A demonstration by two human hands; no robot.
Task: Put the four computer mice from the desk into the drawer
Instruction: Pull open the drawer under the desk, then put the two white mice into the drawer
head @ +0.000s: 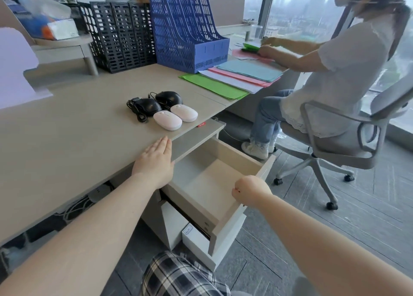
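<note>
The left hand (155,161) lies flat, fingers spread, on the counter (67,128) edge. The right hand (250,190) is closed in a fist gripping the open drawer (207,184) front.

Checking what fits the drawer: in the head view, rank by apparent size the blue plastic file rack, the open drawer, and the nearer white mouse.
1. Blue plastic file rack and open drawer: look alike; the drawer is nearer, so unsure.
2. Nearer white mouse: smallest.

L hand (154,161) flat; R hand (251,192) fisted.
</note>
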